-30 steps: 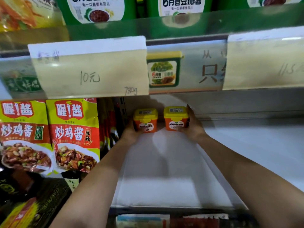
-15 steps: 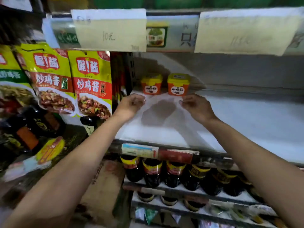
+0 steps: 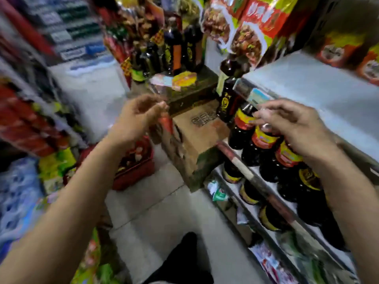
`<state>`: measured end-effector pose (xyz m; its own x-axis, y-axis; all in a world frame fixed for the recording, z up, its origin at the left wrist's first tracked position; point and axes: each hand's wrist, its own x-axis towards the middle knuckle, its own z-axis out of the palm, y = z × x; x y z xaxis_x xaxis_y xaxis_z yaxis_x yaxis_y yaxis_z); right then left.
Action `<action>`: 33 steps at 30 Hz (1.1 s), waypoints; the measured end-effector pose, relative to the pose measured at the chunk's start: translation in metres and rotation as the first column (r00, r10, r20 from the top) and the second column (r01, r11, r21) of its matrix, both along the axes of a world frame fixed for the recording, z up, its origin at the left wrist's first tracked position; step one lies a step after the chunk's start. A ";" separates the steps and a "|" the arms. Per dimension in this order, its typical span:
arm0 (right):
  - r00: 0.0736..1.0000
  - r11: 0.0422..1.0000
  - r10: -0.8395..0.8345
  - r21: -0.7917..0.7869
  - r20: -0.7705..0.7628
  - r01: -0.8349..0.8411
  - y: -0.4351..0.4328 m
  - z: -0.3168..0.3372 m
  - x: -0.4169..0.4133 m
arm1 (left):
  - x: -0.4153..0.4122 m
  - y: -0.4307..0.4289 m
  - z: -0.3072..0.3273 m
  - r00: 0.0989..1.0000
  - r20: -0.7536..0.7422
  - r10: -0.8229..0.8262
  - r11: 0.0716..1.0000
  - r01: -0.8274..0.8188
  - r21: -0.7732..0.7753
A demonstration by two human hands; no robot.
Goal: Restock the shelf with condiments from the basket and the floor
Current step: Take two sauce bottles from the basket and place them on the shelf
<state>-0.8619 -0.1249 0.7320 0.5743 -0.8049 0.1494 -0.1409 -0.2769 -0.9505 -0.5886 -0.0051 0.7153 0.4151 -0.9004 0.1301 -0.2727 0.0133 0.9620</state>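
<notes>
Withdrawn from the upright tubs (image 3: 338, 51), left hand (image 3: 135, 117) and right hand (image 3: 295, 128) hang empty.

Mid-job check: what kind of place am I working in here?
Most likely an aisle in a small grocery shop: shelves stocked with dark sauce bottles, printed sauce pouches on display above them, and a red basket of goods on the floor.

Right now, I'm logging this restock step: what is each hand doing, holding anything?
Left hand: open, fingers loosely curled, holding nothing.
Right hand: open, loosely curled near the dark bottles, holding nothing.
</notes>
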 end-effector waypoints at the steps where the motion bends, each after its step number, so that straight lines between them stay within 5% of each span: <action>1: 0.999 0.998 0.051 0.043 0.000 -0.051 0.007 -0.007 0.014 | 0.014 0.028 -0.006 0.997 0.002 0.076 0.996 -0.076 0.043; 6: 0.979 0.965 0.204 0.164 0.022 -0.205 0.031 -0.049 0.080 | 0.059 0.134 -0.026 0.905 0.006 0.426 0.899 -0.424 0.105; 13: 0.946 0.887 0.317 0.377 -0.072 -0.269 0.045 -0.113 0.158 | 0.097 0.218 -0.048 0.729 -0.052 0.682 0.725 -0.665 0.181; 25: 0.915 0.845 0.337 0.499 -0.222 -0.191 -0.017 -0.163 0.295 | 0.228 0.179 -0.085 0.647 -0.033 0.762 0.629 -0.728 0.272; 33: 0.797 0.816 0.461 0.540 -0.390 -0.208 -0.059 -0.201 0.436 | 0.323 0.157 -0.121 0.557 -0.097 0.825 0.545 -0.738 0.398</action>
<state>-0.4258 -0.1839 0.5314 0.7094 -0.4438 -0.5475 -0.5941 0.0415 -0.8034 -0.2657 0.1517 0.5944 0.9452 -0.1678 -0.2801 0.2052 -0.3617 0.9094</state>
